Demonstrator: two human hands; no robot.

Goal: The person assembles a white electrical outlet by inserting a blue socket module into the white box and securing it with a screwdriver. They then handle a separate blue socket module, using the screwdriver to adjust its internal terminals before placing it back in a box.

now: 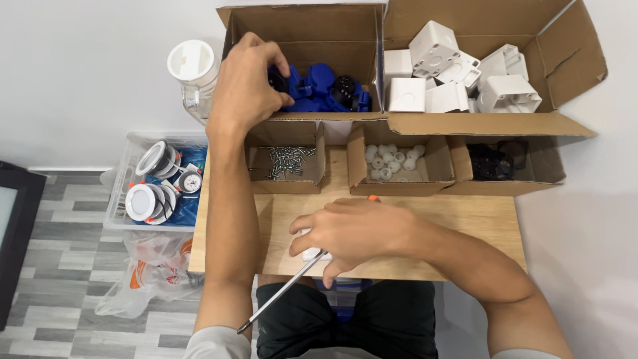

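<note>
1. Right hand (355, 233) on desk (465, 219), fingers curled over screwdriver (282, 296) and a white part (312, 253); shaft points at the lap.
2. Behind it: small boxes of screws (287, 161) and white caps (392, 161).
3. Left hand (249, 83) in far box (312, 40), fingers pinching a blue part (319, 90).
4. White housings (458, 73) in next box.

A white part (312, 253) (perhaps a casing) lies mostly hidden under the right hand (352, 233).
</note>
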